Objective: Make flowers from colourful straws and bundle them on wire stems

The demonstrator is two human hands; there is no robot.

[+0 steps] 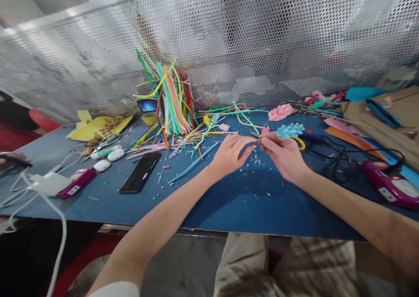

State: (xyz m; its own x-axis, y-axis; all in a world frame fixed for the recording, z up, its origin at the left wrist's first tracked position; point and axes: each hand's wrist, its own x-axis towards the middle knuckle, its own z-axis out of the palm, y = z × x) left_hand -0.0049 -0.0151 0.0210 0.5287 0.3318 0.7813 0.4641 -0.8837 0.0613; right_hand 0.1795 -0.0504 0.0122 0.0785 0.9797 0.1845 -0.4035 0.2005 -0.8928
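My left hand (231,153) reaches over the blue tabletop with its fingers bent, the index fingertip meeting the fingers of my other hand. My right hand (283,157) is closed in a pinch; whatever lies between the fingertips is too small and hidden to name. Just above the right hand's knuckles shows a light blue fuzzy pipe-cleaner flower (290,130), its stem out of sight. Close behind the fingertips is a small pink fuzzy piece (265,130). A larger pink pipe-cleaner flower (280,112) lies farther back. A yellow loop (299,143) shows beside the right hand.
A thick upright bundle of coloured pipe cleaners (173,100) stands at the back. Left of my hands lie a black phone (140,172), a purple power strip (77,182) and white cables. Another purple strip (389,185) with black cord lies right. Blue clippings (255,159) dot the table.
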